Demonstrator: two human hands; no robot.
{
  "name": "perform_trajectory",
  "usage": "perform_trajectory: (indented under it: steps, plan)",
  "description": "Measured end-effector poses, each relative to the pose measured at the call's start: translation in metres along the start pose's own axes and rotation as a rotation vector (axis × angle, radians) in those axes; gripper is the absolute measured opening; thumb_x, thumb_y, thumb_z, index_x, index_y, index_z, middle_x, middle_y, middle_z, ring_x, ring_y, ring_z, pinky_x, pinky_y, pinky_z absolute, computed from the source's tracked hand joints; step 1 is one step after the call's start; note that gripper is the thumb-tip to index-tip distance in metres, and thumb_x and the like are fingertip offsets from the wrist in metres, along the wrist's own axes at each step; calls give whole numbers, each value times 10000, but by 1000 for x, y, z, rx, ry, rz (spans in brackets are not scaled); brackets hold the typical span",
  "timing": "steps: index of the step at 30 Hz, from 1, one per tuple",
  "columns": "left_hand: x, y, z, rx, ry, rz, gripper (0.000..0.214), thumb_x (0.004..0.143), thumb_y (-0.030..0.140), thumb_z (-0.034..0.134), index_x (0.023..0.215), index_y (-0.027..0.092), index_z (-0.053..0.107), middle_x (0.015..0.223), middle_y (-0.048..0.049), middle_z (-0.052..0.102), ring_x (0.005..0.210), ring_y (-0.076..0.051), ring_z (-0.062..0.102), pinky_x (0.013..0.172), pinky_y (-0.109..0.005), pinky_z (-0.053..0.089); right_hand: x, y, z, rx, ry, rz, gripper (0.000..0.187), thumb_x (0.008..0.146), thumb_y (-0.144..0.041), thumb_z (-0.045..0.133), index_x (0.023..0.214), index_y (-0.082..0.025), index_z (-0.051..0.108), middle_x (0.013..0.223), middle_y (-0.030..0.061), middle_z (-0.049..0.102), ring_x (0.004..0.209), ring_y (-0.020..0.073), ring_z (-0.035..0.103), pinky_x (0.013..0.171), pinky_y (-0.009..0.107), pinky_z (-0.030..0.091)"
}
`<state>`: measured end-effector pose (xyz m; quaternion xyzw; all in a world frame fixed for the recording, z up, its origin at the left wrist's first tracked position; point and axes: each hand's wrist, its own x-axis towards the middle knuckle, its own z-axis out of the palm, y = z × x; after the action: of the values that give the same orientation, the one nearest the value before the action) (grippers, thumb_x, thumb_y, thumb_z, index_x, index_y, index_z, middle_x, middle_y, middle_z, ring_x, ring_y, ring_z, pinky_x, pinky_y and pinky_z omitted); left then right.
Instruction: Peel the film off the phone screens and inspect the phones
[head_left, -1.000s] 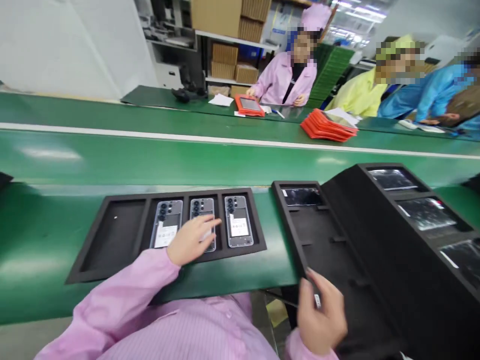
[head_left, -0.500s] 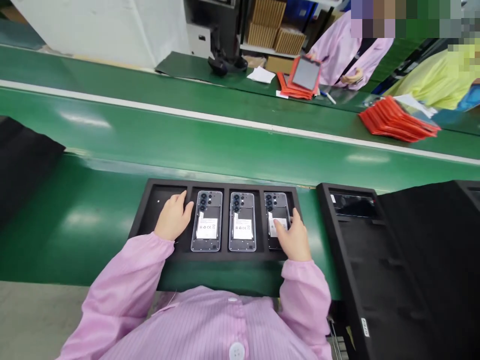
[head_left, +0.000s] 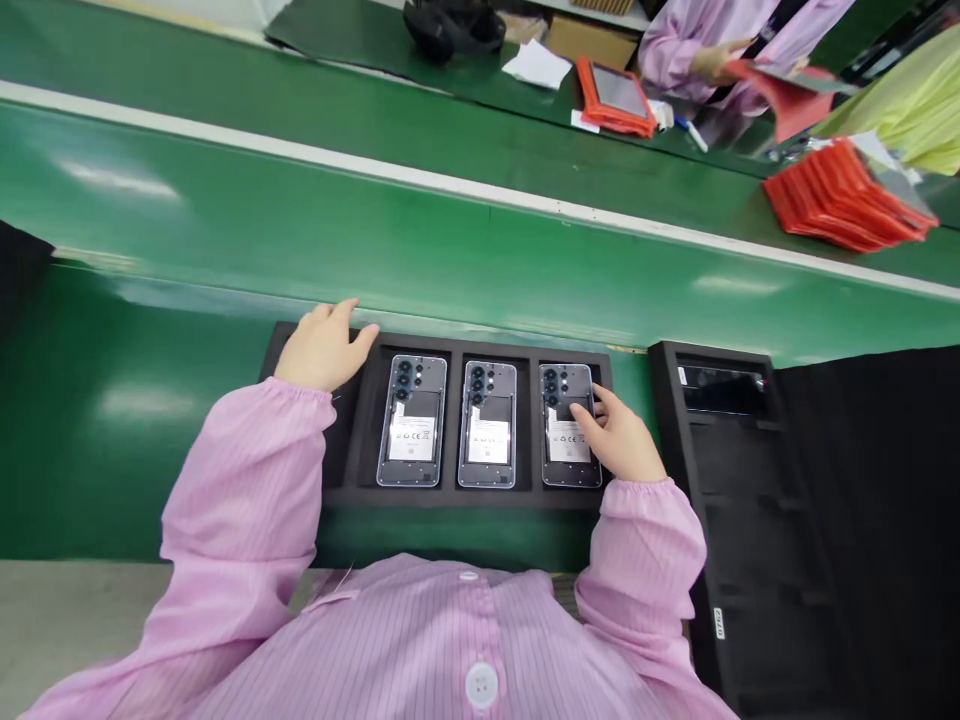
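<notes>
A black foam tray (head_left: 525, 497) lies on the green bench in front of me. Three of its slots each hold a phone body, back side up: a left phone (head_left: 412, 421), a middle phone (head_left: 487, 424) and a right phone (head_left: 568, 425). My left hand (head_left: 322, 346) rests over the tray's empty leftmost slot near the far left corner, fingers stretched out and holding nothing. Over on the right phone lies my right hand (head_left: 621, 437), its fingertips touching the label area and the phone's right edge. Both arms wear pink striped sleeves.
A second, longer black tray (head_left: 739, 500) with one phone at its top stands to the right. Beyond runs a green conveyor belt (head_left: 450, 240). Across it, a person in pink handles red sleeves (head_left: 616, 97); a red stack (head_left: 847, 195) lies far right.
My left hand slid up to the tray's far left corner. My right hand shifted slightly on the right phone. The view tilted further down.
</notes>
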<state>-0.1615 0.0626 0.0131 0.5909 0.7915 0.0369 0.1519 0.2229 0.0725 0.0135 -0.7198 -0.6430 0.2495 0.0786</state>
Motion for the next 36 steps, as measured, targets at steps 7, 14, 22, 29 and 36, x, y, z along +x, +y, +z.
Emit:
perform_trajectory:
  steps: [7, 14, 22, 29, 36]
  plan:
    - [6, -1, 23, 15, -32, 126, 514, 923, 541, 293, 1243, 259, 580, 1311, -109, 593, 1278, -336, 448, 1036, -552, 287, 18, 5, 0, -38, 224, -29, 379, 831, -507, 572, 745, -176, 735, 667, 60, 675, 670, 220, 619, 634, 315, 402]
    - [2, -4, -8, -32, 124, 84, 432, 926, 485, 325, 925, 236, 678, 948, -66, 697, 1012, -264, 575, 979, -465, 308, 22, 17, 11, 92, 321, -59, 406, 831, -508, 564, 669, -167, 715, 576, 36, 628, 552, 170, 565, 552, 279, 358]
    - [-6, -4, -11, -121, 427, 40, 429, 920, 453, 378, 788, 226, 718, 709, -23, 627, 797, -194, 548, 956, -383, 339, 25, 23, 14, 366, 599, -88, 351, 851, -415, 587, 704, -129, 727, 650, 62, 670, 568, 151, 591, 579, 260, 441]
    - [-4, -6, -11, -149, 565, 40, 453, 899, 484, 398, 682, 220, 696, 612, -17, 549, 721, -187, 525, 906, -365, 386, 34, 32, 7, 450, 430, -101, 367, 819, -407, 574, 980, -91, 667, 741, 40, 597, 653, 128, 509, 617, 251, 396]
    - [2, -10, -7, -72, 204, 80, 341, 879, 476, 431, 884, 205, 638, 859, -44, 654, 925, -232, 565, 1011, -443, 364, 34, 33, 8, 314, 247, -113, 326, 844, -459, 490, 795, -149, 580, 626, -27, 427, 594, 117, 371, 585, 267, 315]
